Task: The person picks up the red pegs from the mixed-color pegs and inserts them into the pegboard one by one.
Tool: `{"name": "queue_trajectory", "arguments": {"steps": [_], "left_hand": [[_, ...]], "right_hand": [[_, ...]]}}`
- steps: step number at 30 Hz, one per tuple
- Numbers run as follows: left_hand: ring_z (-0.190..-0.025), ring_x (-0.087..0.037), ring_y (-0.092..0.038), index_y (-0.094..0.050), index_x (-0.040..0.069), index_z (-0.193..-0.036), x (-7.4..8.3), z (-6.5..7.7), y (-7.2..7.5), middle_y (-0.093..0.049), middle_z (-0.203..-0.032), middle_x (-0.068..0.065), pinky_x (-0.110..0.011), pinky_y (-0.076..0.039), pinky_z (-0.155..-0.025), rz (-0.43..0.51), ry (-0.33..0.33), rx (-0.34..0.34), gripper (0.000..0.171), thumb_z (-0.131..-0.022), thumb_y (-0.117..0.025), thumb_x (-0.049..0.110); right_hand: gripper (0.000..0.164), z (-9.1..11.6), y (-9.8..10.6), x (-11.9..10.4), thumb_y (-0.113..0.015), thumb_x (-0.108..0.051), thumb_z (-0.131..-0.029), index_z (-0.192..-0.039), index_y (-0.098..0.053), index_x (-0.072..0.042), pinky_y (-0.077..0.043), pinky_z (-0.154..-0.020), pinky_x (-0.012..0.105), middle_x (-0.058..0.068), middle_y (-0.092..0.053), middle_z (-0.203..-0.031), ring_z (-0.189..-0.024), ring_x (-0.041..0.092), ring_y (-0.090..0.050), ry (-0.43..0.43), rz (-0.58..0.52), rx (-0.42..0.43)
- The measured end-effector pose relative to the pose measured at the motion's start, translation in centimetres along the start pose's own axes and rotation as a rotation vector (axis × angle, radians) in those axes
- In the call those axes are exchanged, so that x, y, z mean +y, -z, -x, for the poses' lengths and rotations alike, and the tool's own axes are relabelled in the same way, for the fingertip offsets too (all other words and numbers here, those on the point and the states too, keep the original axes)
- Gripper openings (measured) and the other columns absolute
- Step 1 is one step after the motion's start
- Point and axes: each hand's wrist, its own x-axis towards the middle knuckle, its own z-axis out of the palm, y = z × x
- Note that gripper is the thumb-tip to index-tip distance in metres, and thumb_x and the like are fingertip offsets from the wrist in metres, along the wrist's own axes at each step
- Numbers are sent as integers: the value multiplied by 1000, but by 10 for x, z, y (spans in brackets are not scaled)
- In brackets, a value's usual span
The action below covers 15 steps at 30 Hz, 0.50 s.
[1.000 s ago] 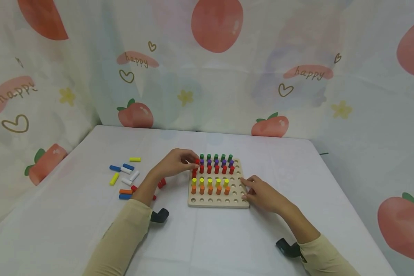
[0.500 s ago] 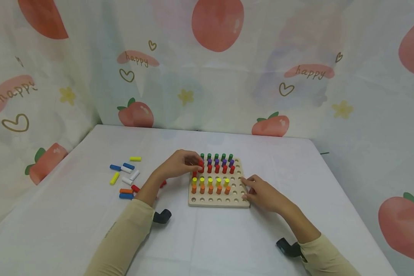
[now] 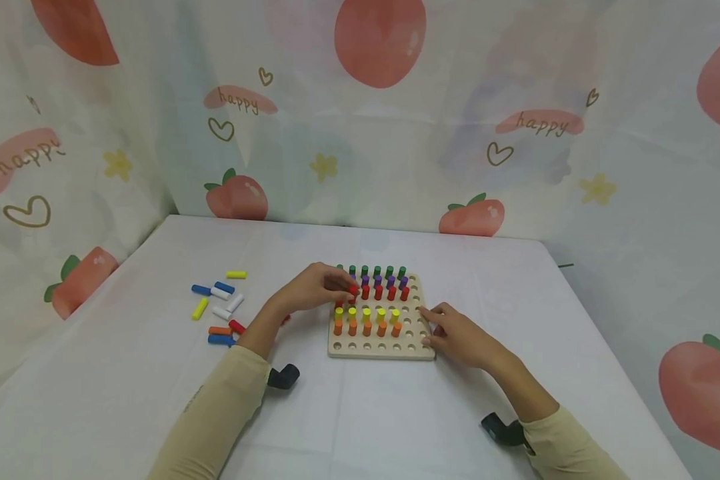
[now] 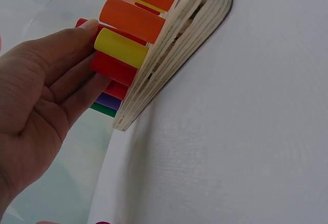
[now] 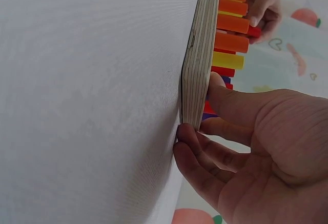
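A wooden peg board (image 3: 360, 355) lies on the table, its pegs standing in rows of green, purple, red, yellow and orange. My left hand (image 3: 309, 288) reaches over the board's left side, thumb and fingers pinching a red peg (image 3: 353, 290) behind the yellow row. In the left wrist view, the thumb presses on that peg's end (image 4: 81, 22), and the nearby yellow peg (image 4: 120, 48) and orange pegs partly cover the rest. My right hand (image 3: 459, 338) grips the board's right edge; the right wrist view has its thumb on top and fingers (image 5: 197, 170) at the side and underneath.
Loose pegs lie left of the board: yellow (image 3: 236, 275), white (image 3: 222, 312), orange (image 3: 220, 331), blue (image 3: 221, 340) and red (image 3: 237, 327), some partly hidden by the left forearm. Board holes along the front and right hold no pegs. A printed curtain (image 3: 384, 167) hangs behind the table.
My left hand has shifted slightly right with the red peg, from the board's first column to the second, and come down a little. The right hand has kept its grip on the board.
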Motion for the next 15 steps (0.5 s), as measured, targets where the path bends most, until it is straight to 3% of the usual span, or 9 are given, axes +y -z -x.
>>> {"name": "queue_trajectory", "arguments": {"steps": [8,15], "left_hand": [[-102,-14,-68,-77,11,-120,-2,1,0,-74,-113,3,-32,-55,-95,-3,3,-54,25,-95,-77,14],[-106,-15,-70,-75,8,-122,-7,0,0,-74,-116,0,-33,-54,-96,40,-36,-75,27,-95,-76,11]], "right_hand": [[63,-1,0,-1,-76,-17,-96,-149,-50,3,-51,-72,29,12,-56,-115,-86,17,-52,-7,-6,-4],[62,0,0,-1,-76,-17,-96,-149,-51,4,-51,-72,29,12,-56,-115,-86,17,-52,5,-1,0]]}}
